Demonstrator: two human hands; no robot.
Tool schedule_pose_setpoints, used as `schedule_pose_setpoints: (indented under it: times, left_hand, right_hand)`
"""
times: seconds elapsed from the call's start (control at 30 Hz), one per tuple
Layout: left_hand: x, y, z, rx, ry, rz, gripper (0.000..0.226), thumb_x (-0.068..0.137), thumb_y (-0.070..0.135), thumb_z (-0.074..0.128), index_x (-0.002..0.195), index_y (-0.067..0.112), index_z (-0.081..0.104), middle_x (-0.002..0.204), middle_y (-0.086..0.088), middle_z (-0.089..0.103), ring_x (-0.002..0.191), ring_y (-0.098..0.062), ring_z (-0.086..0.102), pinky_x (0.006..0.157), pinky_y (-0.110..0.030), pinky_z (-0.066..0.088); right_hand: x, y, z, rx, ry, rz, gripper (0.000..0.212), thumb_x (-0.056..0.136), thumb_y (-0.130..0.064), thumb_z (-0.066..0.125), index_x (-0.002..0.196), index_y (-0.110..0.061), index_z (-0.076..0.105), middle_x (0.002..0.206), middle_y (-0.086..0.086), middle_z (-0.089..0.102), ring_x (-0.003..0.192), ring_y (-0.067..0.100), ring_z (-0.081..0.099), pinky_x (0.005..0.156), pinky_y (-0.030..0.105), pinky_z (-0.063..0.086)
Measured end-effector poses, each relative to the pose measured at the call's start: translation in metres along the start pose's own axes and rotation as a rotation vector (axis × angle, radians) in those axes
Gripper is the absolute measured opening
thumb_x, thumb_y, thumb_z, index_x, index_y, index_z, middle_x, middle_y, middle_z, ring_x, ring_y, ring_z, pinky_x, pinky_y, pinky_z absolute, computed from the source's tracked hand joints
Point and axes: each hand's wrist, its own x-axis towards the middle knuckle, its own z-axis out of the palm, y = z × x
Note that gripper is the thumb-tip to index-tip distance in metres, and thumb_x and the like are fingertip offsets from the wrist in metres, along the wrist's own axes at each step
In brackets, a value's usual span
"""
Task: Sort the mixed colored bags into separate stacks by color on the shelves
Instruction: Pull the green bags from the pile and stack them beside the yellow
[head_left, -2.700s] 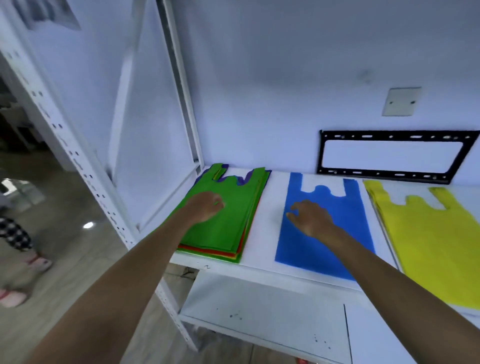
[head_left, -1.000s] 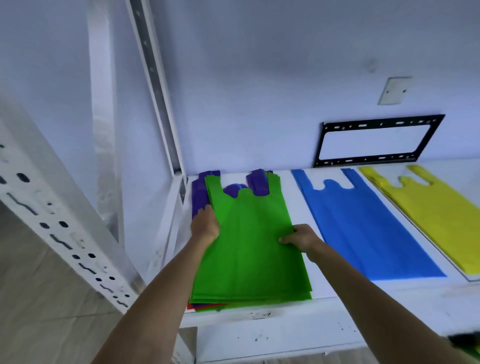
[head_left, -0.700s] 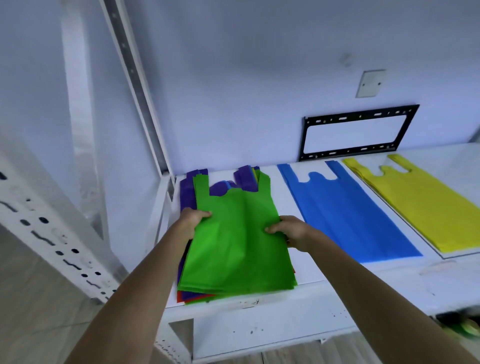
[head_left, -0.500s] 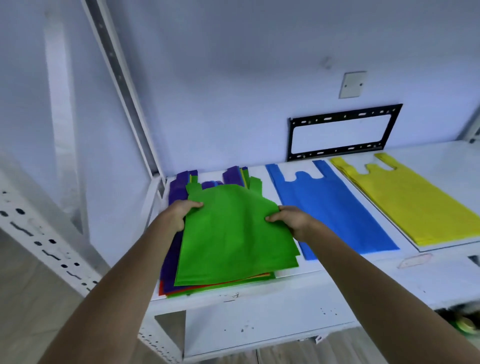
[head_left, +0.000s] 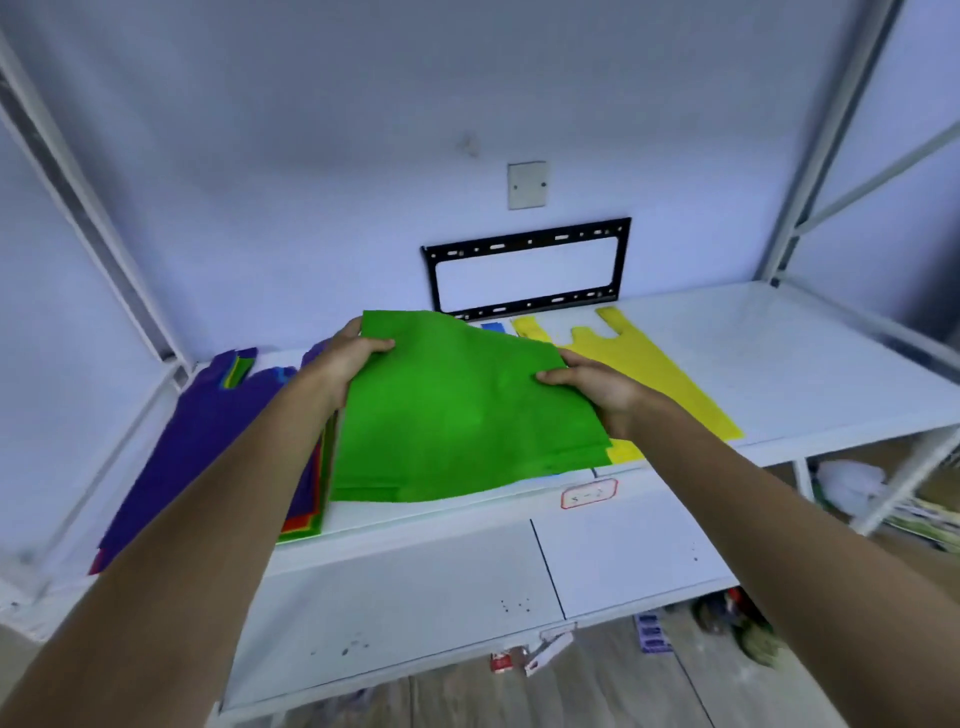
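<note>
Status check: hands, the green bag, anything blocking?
Left hand and right hand both grip the green bag, lifted off the mixed stack. It covers most of the blue bag. Yellow bag flat alongside.

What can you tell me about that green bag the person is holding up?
The green bag is a flat, bright green sheet that looks like thin matte fabric, lightly creased. Its handles are not in view. The left hand grips its far left corner and the right hand grips its right edge, thumbs on top. It is lifted and tilted, far edge higher, above the white shelf, covering nearly all of a blue bag and part of the yellow bag. The mixed pile lies to its left.
</note>
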Motion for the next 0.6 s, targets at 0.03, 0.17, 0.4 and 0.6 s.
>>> schedule_pose_setpoints:
  times: [0.03, 0.17, 0.4, 0.6]
  left_hand:
    - [-0.001, 0.005, 0.022, -0.005, -0.014, 0.002, 0.046, 0.09, -0.003, 0.055, 0.134, 0.008, 0.048, 0.116, -0.014, 0.061, 0.074, -0.017, 0.061, 0.06, -0.027, 0.05]
    - [0.008, 0.017, 0.095, -0.018, -0.086, -0.009, 0.042, 0.089, -0.001, 0.056, 0.13, 0.009, 0.052, 0.101, -0.009, 0.066, 0.074, -0.016, 0.063, 0.056, -0.024, 0.053]
    - [0.061, 0.032, 0.239, -0.056, -0.2, -0.041, 0.045, 0.088, 0.0, 0.059, 0.131, 0.006, 0.05, 0.093, -0.008, 0.067, 0.075, -0.021, 0.065, 0.051, -0.026, 0.056]
    - [0.128, 0.042, 0.339, -0.041, -0.237, -0.093, 0.041, 0.087, 0.002, 0.059, 0.128, 0.002, 0.052, 0.103, -0.019, 0.067, 0.072, -0.025, 0.066, 0.059, -0.033, 0.058]
  right_hand:
    - [-0.008, -0.002, -0.019, 0.017, -0.022, -0.006, 0.036, 0.092, -0.006, 0.053, 0.126, -0.019, 0.052, 0.102, 0.007, 0.069, 0.069, 0.014, 0.073, 0.062, 0.029, 0.06]
    - [-0.03, -0.009, -0.085, 0.07, -0.037, -0.02, 0.032, 0.093, -0.001, 0.048, 0.116, -0.021, 0.055, 0.099, 0.006, 0.069, 0.069, 0.015, 0.073, 0.062, 0.027, 0.06]
    - [-0.028, -0.031, -0.229, 0.061, 0.039, -0.036, 0.031, 0.093, 0.001, 0.044, 0.111, -0.02, 0.058, 0.095, 0.006, 0.071, 0.069, 0.017, 0.074, 0.058, 0.028, 0.059]
    - [0.013, -0.065, -0.338, 0.001, 0.112, 0.022, 0.024, 0.092, -0.003, 0.047, 0.104, -0.017, 0.061, 0.085, 0.004, 0.075, 0.068, 0.018, 0.073, 0.062, 0.03, 0.061]
